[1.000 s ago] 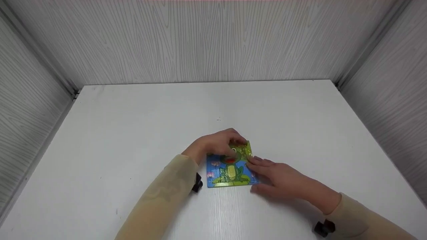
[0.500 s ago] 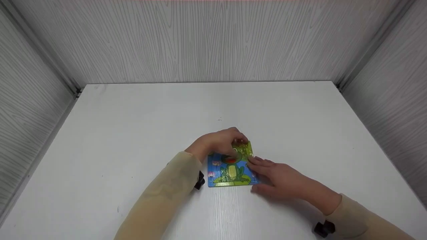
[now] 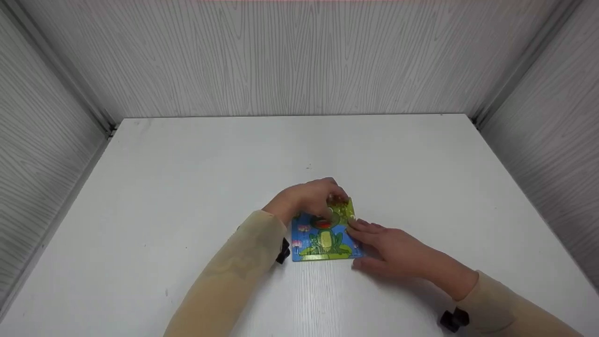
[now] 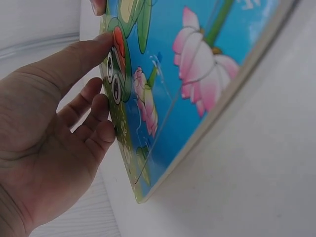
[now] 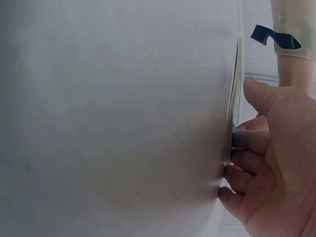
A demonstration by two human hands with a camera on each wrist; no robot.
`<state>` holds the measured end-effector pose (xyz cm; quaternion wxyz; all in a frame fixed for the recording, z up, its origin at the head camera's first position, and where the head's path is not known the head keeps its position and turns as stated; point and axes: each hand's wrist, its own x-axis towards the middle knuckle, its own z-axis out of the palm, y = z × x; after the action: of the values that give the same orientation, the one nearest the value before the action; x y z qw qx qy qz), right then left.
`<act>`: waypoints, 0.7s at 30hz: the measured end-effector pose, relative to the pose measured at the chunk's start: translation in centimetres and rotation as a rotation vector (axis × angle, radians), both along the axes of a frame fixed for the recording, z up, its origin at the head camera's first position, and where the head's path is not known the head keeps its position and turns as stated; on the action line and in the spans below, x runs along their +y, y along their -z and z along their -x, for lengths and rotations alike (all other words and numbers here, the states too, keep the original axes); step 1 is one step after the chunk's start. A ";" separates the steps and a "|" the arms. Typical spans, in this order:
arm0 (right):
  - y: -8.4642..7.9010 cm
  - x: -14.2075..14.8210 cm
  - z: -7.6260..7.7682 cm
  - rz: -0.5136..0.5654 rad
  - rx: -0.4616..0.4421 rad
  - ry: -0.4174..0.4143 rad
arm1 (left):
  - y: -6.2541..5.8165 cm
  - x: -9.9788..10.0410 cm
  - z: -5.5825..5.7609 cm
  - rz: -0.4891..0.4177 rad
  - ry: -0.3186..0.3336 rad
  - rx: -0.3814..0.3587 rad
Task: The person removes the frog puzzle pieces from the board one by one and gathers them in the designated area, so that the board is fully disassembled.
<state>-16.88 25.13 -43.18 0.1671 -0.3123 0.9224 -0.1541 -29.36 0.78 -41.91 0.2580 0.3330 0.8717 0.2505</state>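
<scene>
A square, flat frog jigsaw puzzle (image 3: pixel 326 241), with blue water and pink lotus flowers, lies on the white table. My left hand (image 3: pixel 310 196) reaches over its far left part, covering that corner in the head view. In the left wrist view, the thumb (image 4: pixel 81 54) presses on the frog's mouth while the curled fingers (image 4: pixel 98 116) meet the far edge, gripping the puzzle. Along the right edge, my right hand (image 3: pixel 395 250) lies with fingers extended, fingertips touching the border. The right wrist view shows those fingers (image 5: pixel 247 163) against the puzzle's thin side (image 5: pixel 234 94).
The white table (image 3: pixel 210 164) is enclosed by a wood-grain back panel (image 3: pixel 290 56) and side panels on the left (image 3: pixel 42 93) and right (image 3: pixel 547 107). A black wrist mount (image 3: pixel 454 319) sits by the right sleeve, another (image 3: pixel 283 251) by the left.
The left forearm and wrist shift very slightly right and away from me, the thumb staying on the frog's face. The right hand and the puzzle stay practically still.
</scene>
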 end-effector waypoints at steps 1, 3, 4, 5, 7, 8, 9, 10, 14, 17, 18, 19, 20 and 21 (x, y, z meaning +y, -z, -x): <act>0.0 0.0 0.0 -0.001 0.000 0.003 | 0.0 0.0 0.0 0.003 -0.001 0.001; 0.0 0.0 0.0 -0.002 0.000 0.006 | -0.1 0.1 0.0 0.011 0.001 0.005; 0.1 0.0 0.1 -0.003 0.002 0.008 | -0.2 0.1 0.0 0.015 0.002 0.006; 0.1 0.0 0.1 0.000 0.005 0.007 | -0.3 0.2 0.0 0.018 -0.001 0.003; 0.2 0.1 0.1 0.002 0.009 0.005 | -0.4 0.3 0.0 0.029 0.000 -0.002; 0.2 0.1 0.1 0.004 0.011 0.004 | -0.4 0.4 -0.1 0.034 -0.001 -0.007; 0.3 0.1 0.1 0.005 0.013 0.003 | -0.5 0.4 -0.1 0.040 -0.005 -0.012; 0.3 0.1 0.1 0.006 0.015 0.004 | -0.5 0.5 -0.1 0.047 -0.010 -0.018; 0.4 0.2 0.1 0.003 0.030 0.001 | -0.7 0.6 -0.1 0.080 0.005 -0.009; 0.4 0.2 0.2 0.002 0.035 -0.003 | -0.8 0.6 -0.1 0.095 0.019 0.002; 0.4 0.2 0.2 0.002 0.035 -0.003 | -0.8 0.6 -0.1 0.097 0.019 0.001; 0.4 0.1 0.2 0.001 0.033 -0.003 | -0.8 0.6 -0.1 0.095 0.019 -0.003; 0.4 0.1 0.2 0.001 0.033 -0.003 | -0.8 0.6 -0.1 0.090 0.018 -0.007; 0.4 0.1 0.2 0.000 0.033 -0.003 | -0.9 0.6 -0.1 0.080 0.018 -0.013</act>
<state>-17.07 25.26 -43.58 0.1522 -0.3163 0.9245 -0.1489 -29.26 1.36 -41.06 0.2790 0.3285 0.8763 0.2151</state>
